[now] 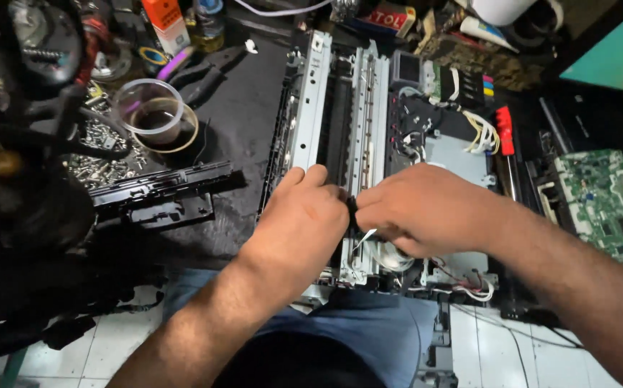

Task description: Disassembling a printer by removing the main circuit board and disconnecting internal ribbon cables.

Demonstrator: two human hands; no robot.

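bare forearms, no sleeves; blue jeans [369,330] on lap.

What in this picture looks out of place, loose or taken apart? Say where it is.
The printer chassis lies stripped of its cover, wires bare. A green circuit board sits detached at right, a black plastic part at left, and loose screws lie scattered beside a clear cup.

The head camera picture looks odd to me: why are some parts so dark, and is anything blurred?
Head view: light falls brightly on both hands, left hand and right hand, and glints off the printer frame; the left edge sinks into dark shadow; the wide lens bends the edges; the plastic cup looks slightly soft.
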